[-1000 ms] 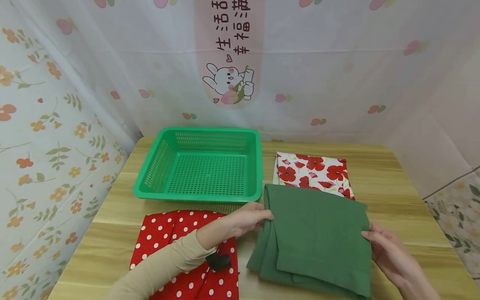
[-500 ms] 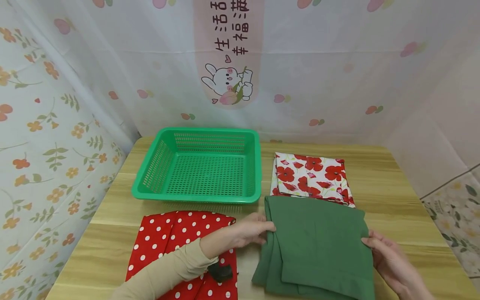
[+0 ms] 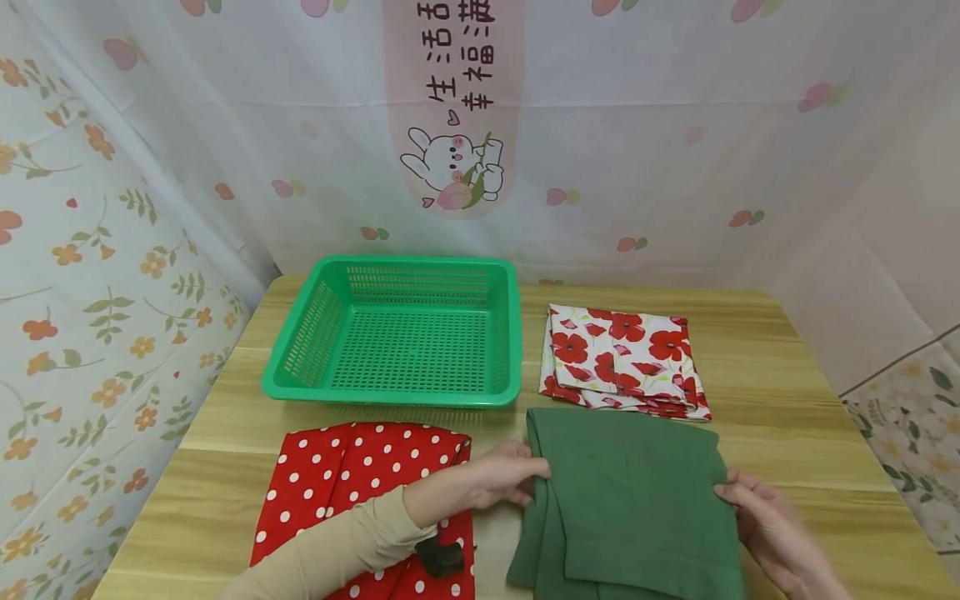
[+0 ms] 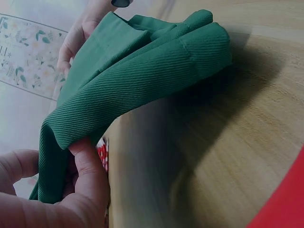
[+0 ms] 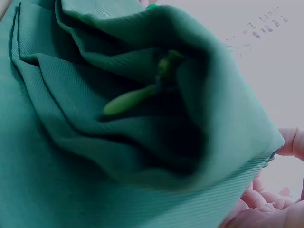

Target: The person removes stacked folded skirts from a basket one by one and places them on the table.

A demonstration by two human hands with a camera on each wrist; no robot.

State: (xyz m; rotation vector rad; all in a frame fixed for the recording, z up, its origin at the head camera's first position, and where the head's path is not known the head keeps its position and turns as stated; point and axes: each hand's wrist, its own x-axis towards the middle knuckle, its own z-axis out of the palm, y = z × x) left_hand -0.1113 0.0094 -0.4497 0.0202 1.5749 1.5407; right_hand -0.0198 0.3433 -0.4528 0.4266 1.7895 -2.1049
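Note:
A folded green cloth (image 3: 637, 508) with ribbed texture spans between both hands at the near right of the table. My left hand (image 3: 498, 477) pinches its left edge between thumb and fingers; the left wrist view shows its layers raised, with a shadow on the wood beneath. On the opposite edge, my right hand (image 3: 768, 525) grips the cloth, thumb on top. Inside the folds, the right wrist view shows a blurred light-green strip (image 5: 130, 100). Just beyond lies a folded white cloth with red poppies (image 3: 622, 354).
A green plastic basket (image 3: 512, 333) with slotted walls stands at the back left, nothing inside it. Below it, a red polka-dot cloth (image 3: 367, 458) lies partly under the left forearm, which wears a black wrist strap (image 3: 441, 557). Patterned curtains (image 3: 637, 167) enclose the wooden table (image 3: 750, 350).
Both hands have drawn the green cloth toward the near edge, so more of the poppy cloth shows. Their grips look the same. The basket and red cloth stay where they were.

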